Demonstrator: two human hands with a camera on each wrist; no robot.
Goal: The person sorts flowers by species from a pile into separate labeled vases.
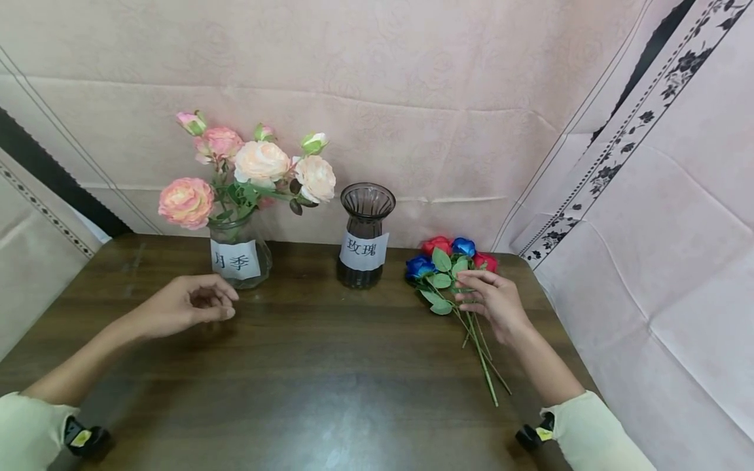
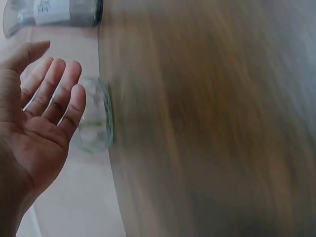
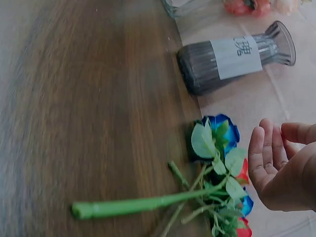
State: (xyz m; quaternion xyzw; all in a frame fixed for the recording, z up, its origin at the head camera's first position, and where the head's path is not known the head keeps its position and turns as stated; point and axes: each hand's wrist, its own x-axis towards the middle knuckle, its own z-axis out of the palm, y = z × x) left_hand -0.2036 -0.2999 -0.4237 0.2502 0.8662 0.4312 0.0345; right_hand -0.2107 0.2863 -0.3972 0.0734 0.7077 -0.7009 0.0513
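My left hand hovers above the table in front of a clear glass vase of pink and cream flowers. Its fingers are loosely bent and hold nothing; the left wrist view shows the bare palm. At the right, my right hand hangs over a small bunch of red and blue roses lying on the table. Nothing shows between its relaxed fingers in the right wrist view. Green rose stems point toward the near side. Midway between the hands stands a dark ribbed vase with no flowers in it.
Both vases carry white paper labels with Chinese characters. They stand near the back edge of the brown wooden table. Pale patterned cloth hangs close behind and at both sides.
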